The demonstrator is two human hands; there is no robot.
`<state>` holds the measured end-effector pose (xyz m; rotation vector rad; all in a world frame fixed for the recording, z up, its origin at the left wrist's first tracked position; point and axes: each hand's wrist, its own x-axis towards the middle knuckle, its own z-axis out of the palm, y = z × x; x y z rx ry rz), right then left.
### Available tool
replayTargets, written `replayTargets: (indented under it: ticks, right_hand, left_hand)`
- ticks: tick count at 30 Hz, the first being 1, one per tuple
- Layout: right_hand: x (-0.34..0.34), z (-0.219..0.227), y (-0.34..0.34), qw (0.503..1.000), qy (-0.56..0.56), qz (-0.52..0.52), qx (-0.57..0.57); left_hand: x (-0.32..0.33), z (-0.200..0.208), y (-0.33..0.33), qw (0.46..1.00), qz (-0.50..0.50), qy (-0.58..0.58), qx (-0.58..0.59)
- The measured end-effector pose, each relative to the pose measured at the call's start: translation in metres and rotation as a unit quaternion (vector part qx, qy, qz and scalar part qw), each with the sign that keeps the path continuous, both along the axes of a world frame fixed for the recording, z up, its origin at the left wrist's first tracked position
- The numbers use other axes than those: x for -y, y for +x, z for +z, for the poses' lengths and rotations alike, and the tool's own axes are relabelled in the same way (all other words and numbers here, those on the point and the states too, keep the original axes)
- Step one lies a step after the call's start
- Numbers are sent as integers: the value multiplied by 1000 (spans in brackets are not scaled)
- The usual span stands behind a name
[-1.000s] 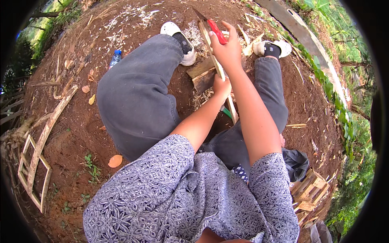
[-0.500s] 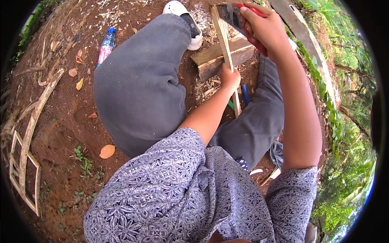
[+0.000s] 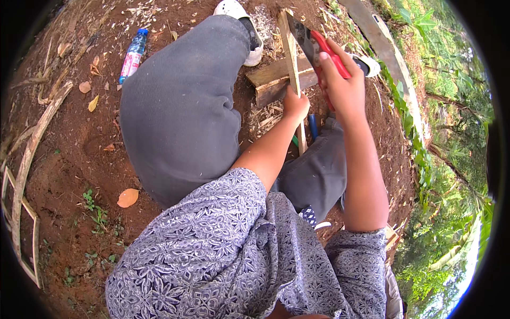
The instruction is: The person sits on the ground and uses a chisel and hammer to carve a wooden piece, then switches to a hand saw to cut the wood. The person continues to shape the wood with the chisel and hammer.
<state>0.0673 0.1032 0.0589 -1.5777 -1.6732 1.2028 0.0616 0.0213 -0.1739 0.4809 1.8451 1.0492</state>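
Observation:
My left hand [image 3: 296, 104] is closed around a thin, pale wooden strip [image 3: 290, 50] that stands tilted between my legs. The strip's lower end is by my right thigh. In my right hand [image 3: 342, 87] is a red-handled handsaw [image 3: 303, 38], its dark blade slanting up to the strip's top end. Whether the blade touches the wood, I cannot tell. Behind the strip a split wooden block [image 3: 268, 85] lies on the ground, with wood shavings about it.
A blue-capped plastic bottle [image 3: 133, 56] lies left of my bent left leg [image 3: 180, 106]. A wooden frame [image 3: 33, 234] and a long stick [image 3: 34, 141] are at the far left. Near my right leg is a blue tube-like thing [image 3: 313, 126]. Plants and a concrete edge [image 3: 393, 50] run along the right.
My right hand has come lower and nearer with the handsaw, and the blade now points more steeply up along the strip's top. My left hand keeps its hold on the strip.

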Motion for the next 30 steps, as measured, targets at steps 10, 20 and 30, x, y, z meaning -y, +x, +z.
replayTargets:
  ticks: [10, 20, 30]
  right_hand:
    - [-44, 32, -12, 990, -116, 7, -85]
    - [-28, 71, -9, 992, -117, 32, -33]
    - [-59, 40, -18, 989, -129, 38, -55]
  left_hand:
    - [1, 23, 11, 999, -10, -32, -16]
    - [-8, 21, -1, 1000, 0, -6, -13]
    - [5, 31, 3, 998, 5, -64, 4]
